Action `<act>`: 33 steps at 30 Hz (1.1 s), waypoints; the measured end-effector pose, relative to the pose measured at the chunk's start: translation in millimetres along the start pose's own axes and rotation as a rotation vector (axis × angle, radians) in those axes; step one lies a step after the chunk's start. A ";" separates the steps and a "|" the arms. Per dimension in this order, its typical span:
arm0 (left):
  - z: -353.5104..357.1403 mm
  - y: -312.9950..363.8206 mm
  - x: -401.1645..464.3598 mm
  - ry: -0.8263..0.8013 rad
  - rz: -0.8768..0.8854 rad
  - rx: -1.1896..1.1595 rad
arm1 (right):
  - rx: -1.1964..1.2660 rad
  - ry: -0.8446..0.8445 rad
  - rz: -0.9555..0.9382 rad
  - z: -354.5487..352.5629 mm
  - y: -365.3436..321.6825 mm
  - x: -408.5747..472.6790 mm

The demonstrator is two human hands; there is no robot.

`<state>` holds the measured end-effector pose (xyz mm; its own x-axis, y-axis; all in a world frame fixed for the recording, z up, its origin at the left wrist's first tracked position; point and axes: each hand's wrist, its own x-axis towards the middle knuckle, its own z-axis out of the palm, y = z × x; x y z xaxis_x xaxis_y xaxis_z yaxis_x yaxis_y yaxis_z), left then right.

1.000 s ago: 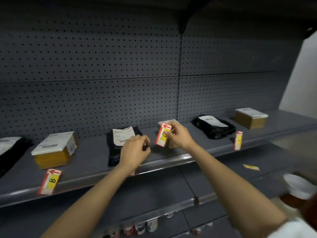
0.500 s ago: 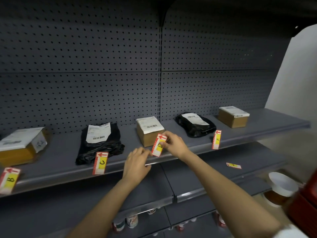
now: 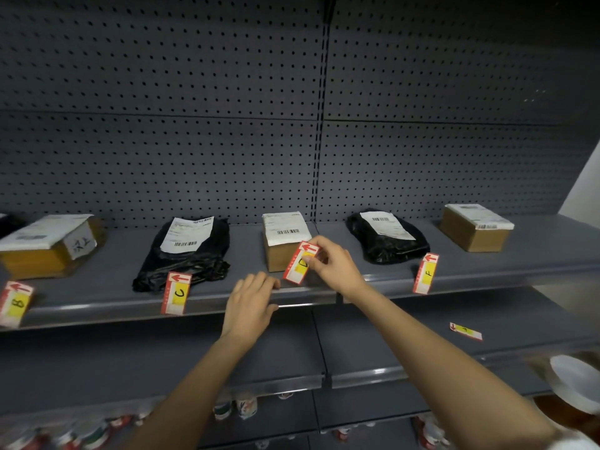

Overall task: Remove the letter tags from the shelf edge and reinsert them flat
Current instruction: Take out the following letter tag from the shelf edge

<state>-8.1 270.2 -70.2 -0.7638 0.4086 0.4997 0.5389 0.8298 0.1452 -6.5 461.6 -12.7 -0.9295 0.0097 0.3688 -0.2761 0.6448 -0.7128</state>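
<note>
Red-and-yellow letter tags stand tilted along the grey shelf edge (image 3: pixel 97 311): tag B (image 3: pixel 14 303) at far left, tag C (image 3: pixel 177 293) left of centre, tag F (image 3: pixel 426 273) at right. My right hand (image 3: pixel 334 266) pinches tag D (image 3: pixel 299 263) by its right side, holding it just above the edge in front of a brown box. My left hand (image 3: pixel 250 303) rests on the edge strip below and left of tag D, fingers curled over it. One more tag (image 3: pixel 466 331) lies flat on the lower shelf at right.
Parcels sit on the shelf: a yellow-brown box (image 3: pixel 48 245), a black bag (image 3: pixel 188 251), a small brown box (image 3: pixel 282 241), another black bag (image 3: pixel 386 238), a brown box (image 3: pixel 475 227). Pegboard wall (image 3: pixel 227 125) behind. A white bowl (image 3: pixel 574 381) at lower right.
My view has shifted so the shelf sits more centred. My right hand keeps hold of tag D, now a little higher above the edge; my left hand stays on the edge strip.
</note>
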 end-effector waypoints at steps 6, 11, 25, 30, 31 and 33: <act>5.5 0.3 -1.5 0.043 0.008 -0.008 | 0.020 0.013 -0.015 -2.9 8.0 4.3; 4.9 -1.4 1.2 0.028 0.022 -0.007 | 0.074 0.001 0.003 5.6 12.5 -2.6; -9.5 -2.6 -4.0 -0.034 -0.031 -0.137 | -0.157 0.005 0.018 28.4 18.1 -20.1; -20.9 16.0 -1.4 0.051 -0.023 -0.283 | -0.094 0.064 -0.014 17.7 21.0 -30.0; -22.1 22.8 0.8 0.058 -0.009 -0.299 | -0.084 0.096 -0.016 13.2 21.9 -33.0; -22.0 39.3 5.2 0.057 0.027 -0.313 | -0.094 0.141 0.000 2.0 26.8 -40.9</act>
<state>16.9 296.5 -43.1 -0.7314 0.3994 0.5528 0.6486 0.6579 0.3828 23.6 477.0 -48.1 -0.8842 0.1122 0.4534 -0.2461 0.7131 -0.6565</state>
